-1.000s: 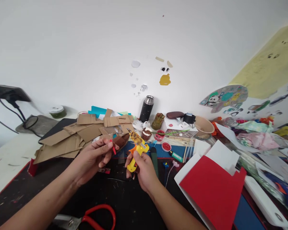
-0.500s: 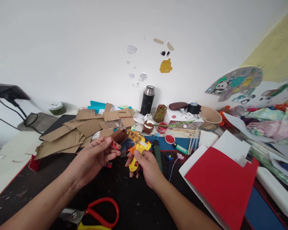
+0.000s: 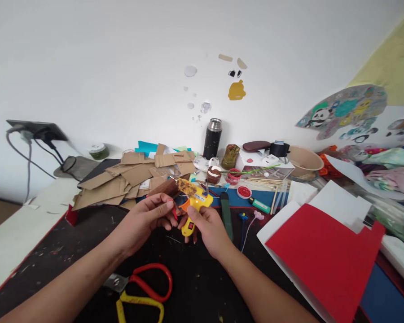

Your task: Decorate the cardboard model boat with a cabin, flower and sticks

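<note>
My right hand (image 3: 207, 226) is closed around the handle of a yellow hot glue gun (image 3: 188, 228) with an orange trigger. Its nozzle end, stained dark, points up and to the left. Close beside it, my left hand (image 3: 153, 217) pinches a small red piece (image 3: 174, 214) between thumb and fingers; what the piece is made of I cannot make out. Scissors (image 3: 148, 282) with one red and one yellow handle loop lie on the black tabletop below my hands. A brown block-like object (image 3: 163, 187) lies behind my left hand.
Cardboard scraps (image 3: 101, 190) are heaped at the back left. A black thermos (image 3: 212, 140) stands against the wall. Red card (image 3: 326, 255) on white sheets covers the right side. A green-handled tool (image 3: 226, 215) and a small pot of red bits (image 3: 244, 192) lie right of the glue gun.
The whole view has shifted, showing more of the left side and the scissors. My left hand with the red piece has come nearer to the glue gun.
</note>
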`<action>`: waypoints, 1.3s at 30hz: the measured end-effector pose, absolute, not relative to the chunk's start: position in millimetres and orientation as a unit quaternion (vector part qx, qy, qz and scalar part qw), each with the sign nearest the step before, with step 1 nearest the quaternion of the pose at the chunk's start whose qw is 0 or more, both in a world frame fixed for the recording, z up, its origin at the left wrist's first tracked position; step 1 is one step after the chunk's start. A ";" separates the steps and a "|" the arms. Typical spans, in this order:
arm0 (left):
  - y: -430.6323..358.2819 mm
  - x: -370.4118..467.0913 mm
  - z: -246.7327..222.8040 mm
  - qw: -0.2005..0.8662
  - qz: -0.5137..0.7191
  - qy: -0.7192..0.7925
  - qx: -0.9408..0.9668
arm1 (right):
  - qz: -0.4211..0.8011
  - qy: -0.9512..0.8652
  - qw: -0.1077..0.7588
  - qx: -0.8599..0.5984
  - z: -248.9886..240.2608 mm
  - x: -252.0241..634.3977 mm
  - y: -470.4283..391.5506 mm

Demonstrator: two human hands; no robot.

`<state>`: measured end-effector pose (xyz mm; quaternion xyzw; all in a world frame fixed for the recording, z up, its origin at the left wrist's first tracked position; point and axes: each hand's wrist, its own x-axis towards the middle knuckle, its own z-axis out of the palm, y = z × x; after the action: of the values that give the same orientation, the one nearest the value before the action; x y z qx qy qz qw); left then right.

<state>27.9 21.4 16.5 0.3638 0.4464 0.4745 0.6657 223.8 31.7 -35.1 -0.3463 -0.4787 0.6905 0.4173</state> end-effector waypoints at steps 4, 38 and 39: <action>12.8 17.4 14.1 0.630 0.480 0.478 0.380 | 0.693 -0.463 0.430 -0.348 -34.4 225.8 34.0; 35.7 -16.4 39.3 0.577 0.552 0.460 0.387 | 0.719 -0.465 0.412 -0.311 -33.0 225.0 28.6; 35.3 -21.1 40.0 0.570 0.559 0.461 0.388 | 0.719 -0.464 0.413 -0.311 -32.5 225.0 28.2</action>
<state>-21.1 35.3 40.0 0.3876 0.4606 0.5594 0.5698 225.0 28.2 -32.5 -0.3114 -0.4637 0.7195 0.4128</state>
